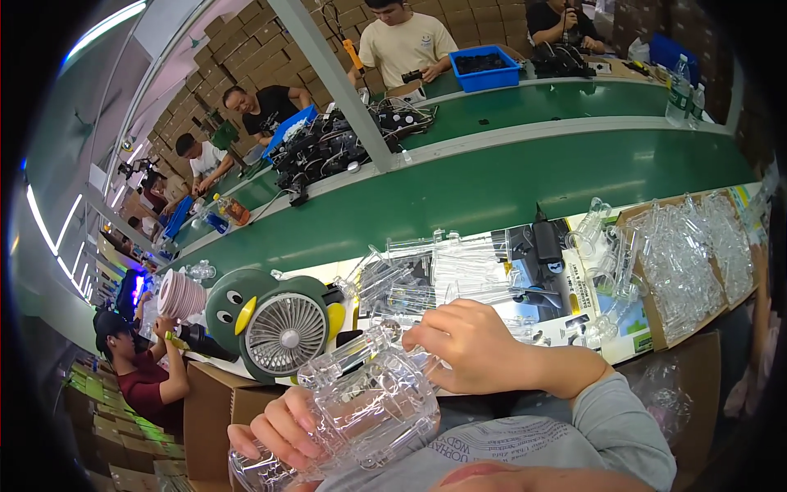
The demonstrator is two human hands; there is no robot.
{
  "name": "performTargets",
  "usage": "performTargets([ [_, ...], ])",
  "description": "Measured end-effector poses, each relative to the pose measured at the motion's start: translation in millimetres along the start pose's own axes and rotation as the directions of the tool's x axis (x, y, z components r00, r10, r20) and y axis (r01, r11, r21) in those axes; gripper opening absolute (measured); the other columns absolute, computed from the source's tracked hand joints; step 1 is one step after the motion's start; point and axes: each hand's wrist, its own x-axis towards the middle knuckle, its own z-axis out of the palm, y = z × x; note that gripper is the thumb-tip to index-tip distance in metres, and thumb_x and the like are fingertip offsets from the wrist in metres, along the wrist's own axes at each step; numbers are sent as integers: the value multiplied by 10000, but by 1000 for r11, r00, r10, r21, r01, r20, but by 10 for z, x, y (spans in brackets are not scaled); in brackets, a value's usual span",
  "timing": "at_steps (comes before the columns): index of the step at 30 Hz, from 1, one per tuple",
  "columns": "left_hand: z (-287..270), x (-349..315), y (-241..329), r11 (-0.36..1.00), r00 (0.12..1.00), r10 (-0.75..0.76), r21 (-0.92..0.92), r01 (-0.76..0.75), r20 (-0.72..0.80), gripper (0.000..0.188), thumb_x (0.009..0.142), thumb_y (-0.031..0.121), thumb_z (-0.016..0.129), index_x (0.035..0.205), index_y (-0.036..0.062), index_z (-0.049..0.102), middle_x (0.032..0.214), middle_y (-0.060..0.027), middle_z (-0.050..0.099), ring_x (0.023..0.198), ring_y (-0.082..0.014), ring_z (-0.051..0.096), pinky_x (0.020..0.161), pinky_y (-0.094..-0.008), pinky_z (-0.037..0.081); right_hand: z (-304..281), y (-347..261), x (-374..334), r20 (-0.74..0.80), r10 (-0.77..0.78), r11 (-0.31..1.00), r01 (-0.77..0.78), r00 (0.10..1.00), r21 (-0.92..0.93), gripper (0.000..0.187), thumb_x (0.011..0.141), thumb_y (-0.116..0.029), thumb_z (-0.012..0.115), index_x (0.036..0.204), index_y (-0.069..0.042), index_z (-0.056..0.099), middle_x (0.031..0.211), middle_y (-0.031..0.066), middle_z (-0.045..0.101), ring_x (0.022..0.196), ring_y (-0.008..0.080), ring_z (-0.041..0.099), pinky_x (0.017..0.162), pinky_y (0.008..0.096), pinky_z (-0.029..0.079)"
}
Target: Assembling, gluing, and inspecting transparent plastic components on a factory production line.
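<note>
A clear, hollow plastic housing [373, 414] with tube-like parts along its side is held in front of my chest, tilted. My left hand [279, 430] wraps its fingers round the lower left end. At the upper right end my right hand [475, 348] is closed, fingers curled against the clear plastic; whether a smaller piece sits in that pinch is hidden. Just beyond, a green penguin-shaped fan [287, 334] with a grey grille stands on the table. Loose clear plastic pieces [402, 279] lie heaped past my right hand.
An opened carton [653, 316] of bagged clear parts stands at right, with a black tool [547, 239] nearby. A green conveyor [459, 193] runs behind, below a metal post [336, 78]. Across it are black assemblies [320, 152], a blue bin [485, 78] and several co-workers.
</note>
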Motion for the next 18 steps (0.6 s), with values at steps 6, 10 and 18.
performTargets([
  [6,103,-9,57,998,996,16,66,-10,-92,585,717,260,788,1107,90,387,760,0,522,704,-142,529,742,-340,396,11,-62,17,-42,4,1000,-3,999,10,321,579,-64,654,893,-114,606,772,28,576,712,230,587,627,343,455],
  [10,88,-37,-30,998,992,24,67,-16,-121,607,733,304,780,1129,79,378,763,-3,519,707,-142,530,730,-339,388,11,-40,-29,-64,39,999,-40,997,-10,311,571,-53,655,872,-115,614,787,34,590,706,233,589,626,341,455],
  [18,10,-8,42,998,999,-53,26,53,12,633,698,286,799,1135,72,394,843,19,489,784,-119,486,803,-301,344,-5,-101,8,-102,41,998,-46,994,-41,297,570,-45,653,856,-117,622,754,31,574,672,230,579,616,332,450],
])
